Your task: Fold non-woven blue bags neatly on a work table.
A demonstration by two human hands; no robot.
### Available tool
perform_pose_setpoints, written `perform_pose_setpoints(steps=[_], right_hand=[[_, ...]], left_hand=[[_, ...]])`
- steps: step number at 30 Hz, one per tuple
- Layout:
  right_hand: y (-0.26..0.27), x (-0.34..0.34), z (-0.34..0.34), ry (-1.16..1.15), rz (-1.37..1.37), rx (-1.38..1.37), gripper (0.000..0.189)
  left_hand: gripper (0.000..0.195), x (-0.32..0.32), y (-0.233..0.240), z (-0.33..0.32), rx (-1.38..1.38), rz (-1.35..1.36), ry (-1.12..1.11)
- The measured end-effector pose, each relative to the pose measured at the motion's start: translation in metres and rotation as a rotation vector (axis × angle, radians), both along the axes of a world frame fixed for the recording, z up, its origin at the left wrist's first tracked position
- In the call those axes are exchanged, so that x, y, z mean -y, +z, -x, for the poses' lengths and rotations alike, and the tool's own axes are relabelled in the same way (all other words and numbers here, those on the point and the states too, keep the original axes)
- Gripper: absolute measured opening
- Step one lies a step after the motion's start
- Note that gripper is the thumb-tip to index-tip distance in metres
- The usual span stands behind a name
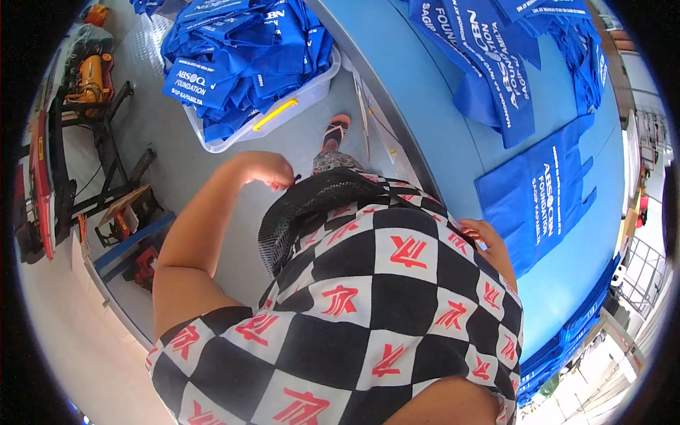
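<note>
My left hand (269,171) is raised at my left side with its fingers curled, beside the black mesh bag (281,234) at my waist. A small black tip shows by its fingertips; whether they grip it is hidden. My right hand (484,236) is low at my right side, by the edge of the blue-topped table (451,159). Its fingers are bent and slightly apart, with nothing visible in them. Closest to it, a blue fabric bag (520,212) with handles and white printing lies flat on the table.
A clear plastic bin (313,101) with a yellow latch, heaped with blue bags (239,58), stands on the floor ahead left. More printed blue bags (494,79) overlap on the far tabletop. A folded blue stack (568,340) lies behind right. A black metal frame (114,127) is at left.
</note>
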State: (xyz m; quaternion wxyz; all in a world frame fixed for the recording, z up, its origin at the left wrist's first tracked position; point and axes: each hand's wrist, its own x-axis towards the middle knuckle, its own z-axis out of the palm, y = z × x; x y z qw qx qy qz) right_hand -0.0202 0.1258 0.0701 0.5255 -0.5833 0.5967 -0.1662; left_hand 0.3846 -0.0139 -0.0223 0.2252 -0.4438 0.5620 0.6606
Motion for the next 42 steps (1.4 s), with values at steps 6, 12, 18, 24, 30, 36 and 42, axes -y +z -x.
perform_pose_setpoints(steps=[6, 12, 18, 24, 30, 36, 42], right_hand=[[0.002, 0.031, -0.017, 0.138, -0.029, -0.021, 0.027], [0.000, 0.046, -0.036, 0.214, -0.042, 0.035, 0.026], [-0.003, 0.038, -0.034, 0.096, -0.110, 0.091, 0.025], [-0.004, 0.034, -0.033, 0.057, -0.106, 0.098, 0.025], [-0.006, 0.032, -0.038, 0.035, -0.111, 0.086, 0.025], [-0.004, 0.047, -0.040, 0.154, -0.106, -0.006, 0.025], [-0.002, 0.073, -0.069, 0.265, -0.037, 0.024, 0.031]], left_hand=[[0.044, -0.011, -0.008, 0.002, -0.175, 0.136, 0.050], [0.078, -0.023, -0.014, 0.017, -0.409, -0.166, 0.165], [0.078, -0.031, -0.035, 0.016, -0.531, -0.213, 0.205], [0.063, -0.041, -0.030, 0.028, -0.521, 0.102, 0.237], [0.064, -0.040, -0.019, 0.034, -0.512, 0.326, 0.117], [0.070, -0.034, -0.012, 0.031, -0.523, 0.357, 0.046], [0.058, -0.041, -0.002, 0.042, -0.436, 0.661, 0.187]])
